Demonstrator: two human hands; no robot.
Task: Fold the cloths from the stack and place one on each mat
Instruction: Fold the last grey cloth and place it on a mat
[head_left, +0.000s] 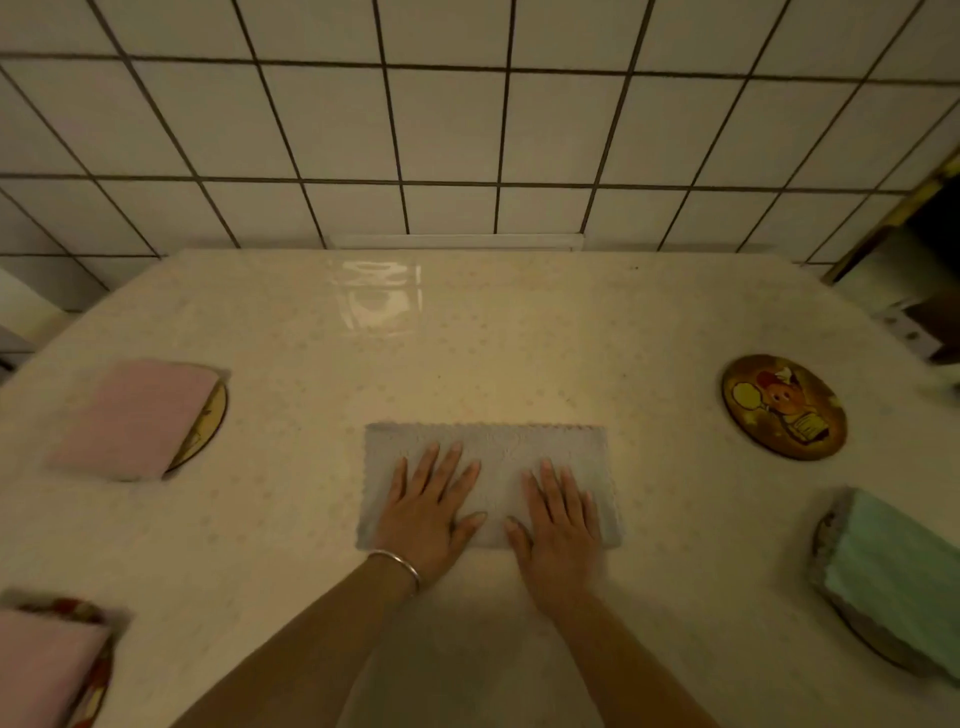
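Note:
A grey cloth (498, 447) lies folded into a wide rectangle on the table in front of me. My left hand (431, 512) and my right hand (558, 525) both press flat on its near half, fingers straight. A folded pink cloth (135, 415) covers most of a round mat (210, 421) at the left. Another pink cloth (41, 665) lies on a mat (78, 608) at the near left corner. A green cloth (898, 577) rests on a mat (826, 540) at the near right. A round picture mat (784, 408) at the far right is bare.
The table (467, 338) has a pale glossy patterned cover and stands against a white tiled wall (467, 130). A dark opening with a yellowish frame (924, 218) is at the far right corner, with some small items beside it.

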